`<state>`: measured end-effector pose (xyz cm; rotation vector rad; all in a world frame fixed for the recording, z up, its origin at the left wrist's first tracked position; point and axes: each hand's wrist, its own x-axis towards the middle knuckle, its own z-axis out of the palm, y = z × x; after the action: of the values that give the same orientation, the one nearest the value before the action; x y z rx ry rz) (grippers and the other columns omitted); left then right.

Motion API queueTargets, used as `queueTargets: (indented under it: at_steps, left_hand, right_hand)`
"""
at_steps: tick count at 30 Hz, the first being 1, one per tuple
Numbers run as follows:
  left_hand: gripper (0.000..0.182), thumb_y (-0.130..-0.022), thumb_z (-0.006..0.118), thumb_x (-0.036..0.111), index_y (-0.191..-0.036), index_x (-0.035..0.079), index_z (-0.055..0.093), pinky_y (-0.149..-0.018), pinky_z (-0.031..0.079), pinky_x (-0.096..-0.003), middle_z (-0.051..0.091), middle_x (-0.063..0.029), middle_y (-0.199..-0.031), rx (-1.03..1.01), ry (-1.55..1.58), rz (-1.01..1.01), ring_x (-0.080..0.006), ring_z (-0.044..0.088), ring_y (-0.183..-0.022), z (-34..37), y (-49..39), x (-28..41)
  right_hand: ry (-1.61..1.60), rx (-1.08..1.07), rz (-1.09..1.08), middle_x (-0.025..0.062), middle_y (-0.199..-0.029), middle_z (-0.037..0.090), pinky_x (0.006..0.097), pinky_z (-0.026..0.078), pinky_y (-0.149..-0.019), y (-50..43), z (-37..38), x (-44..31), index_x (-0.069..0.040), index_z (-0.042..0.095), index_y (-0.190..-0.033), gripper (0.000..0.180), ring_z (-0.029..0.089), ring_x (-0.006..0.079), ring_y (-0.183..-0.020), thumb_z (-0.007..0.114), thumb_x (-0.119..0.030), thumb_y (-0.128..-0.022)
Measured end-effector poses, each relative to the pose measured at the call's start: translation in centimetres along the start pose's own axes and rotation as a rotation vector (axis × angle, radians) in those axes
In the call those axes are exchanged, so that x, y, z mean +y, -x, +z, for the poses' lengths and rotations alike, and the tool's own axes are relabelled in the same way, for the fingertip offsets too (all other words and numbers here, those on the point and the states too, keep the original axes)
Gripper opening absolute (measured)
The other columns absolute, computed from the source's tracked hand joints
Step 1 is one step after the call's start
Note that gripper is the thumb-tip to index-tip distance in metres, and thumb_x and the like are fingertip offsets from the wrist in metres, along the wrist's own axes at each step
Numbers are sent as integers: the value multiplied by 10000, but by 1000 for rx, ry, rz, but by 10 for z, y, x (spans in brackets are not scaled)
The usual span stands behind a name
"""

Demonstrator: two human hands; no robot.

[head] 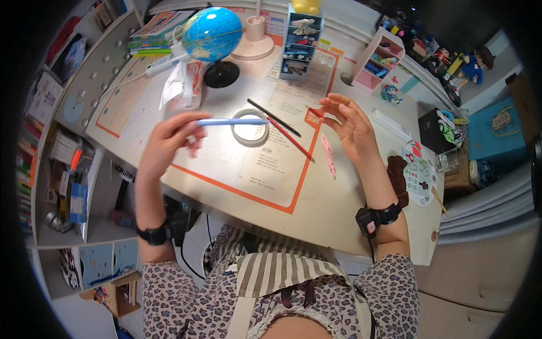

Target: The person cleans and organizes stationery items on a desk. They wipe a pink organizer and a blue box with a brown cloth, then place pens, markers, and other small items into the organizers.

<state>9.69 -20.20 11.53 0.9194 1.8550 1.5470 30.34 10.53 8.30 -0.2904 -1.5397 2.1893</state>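
Observation:
My left hand [169,137] grips a light blue pen [230,122] by one end, over the left part of the desk. The pen's far end lies across a grey ring-shaped roll of tape [234,134] in this view. Beside the roll, a black pencil [275,118] and a red pencil [292,142] cross each other on a printed desk mat. Curved and apart are the fingers of my right hand [349,127]. Next to its fingertips a short red tip [315,112] shows; its other end is hidden. Below lies a slim pink tool [328,156], apparently a drawing compass.
A globe [214,34], a tissue pack [184,87], a lamp base [254,46] and a blue-grey drawer organizer [298,53] stand at the back. Farther right are a pink organizer [377,61] and a white bar [391,126]. Bookshelves [63,161] border the left.

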Motion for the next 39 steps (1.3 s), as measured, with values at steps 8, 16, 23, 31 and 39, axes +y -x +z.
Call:
queueTargets:
  at_steps: [8,16,23,31,39]
  left_hand:
    - [155,-935,583,125,-1027,6,621,-509,466,-204,656,-67,-792,576,11,-239,-86,587,-608,-93,187,-66]
    - [282,-897,646,160,-1107,-20,585,-488,521,-256,643,-101,-773,816,25,-521,-136,631,-611,-116,234,-209]
    - [747,-846,722,190,-1449,34,310,-499,546,-318,668,-153,-948,706,-284,-633,-197,665,-670,-116,188,-237]
    - [222,-909,618,121,-1104,19,646,-586,485,-222,666,-51,-862,343,-265,-46,-94,612,-722,-40,77,-42]
    - [115,-803,588,-3,-899,20,646,-732,515,-411,638,-178,-862,-248,-779,653,-357,626,-829,87,-72,-20]
  right_hand:
    - [237,-61,85,93,-1080,673,293,478,-869,-3,-18,30,-9,634,-1093,252,620,157,-991,513,-182,-955]
    - [323,-96,115,73,-1054,669,276,491,-825,2,-10,31,-20,650,-1081,237,601,126,-917,536,-173,-942]
    - [830,-124,64,16,-1001,660,228,466,-731,3,-33,28,-43,634,-1128,224,583,101,-813,553,-134,-940]
    - [1453,-285,13,106,-785,629,328,466,-629,17,-20,37,-19,643,-773,302,598,229,-702,724,-309,-796]
    - [1616,79,-122,156,-874,653,371,503,-712,-5,-61,25,16,657,-873,237,638,294,-788,688,-198,-776]
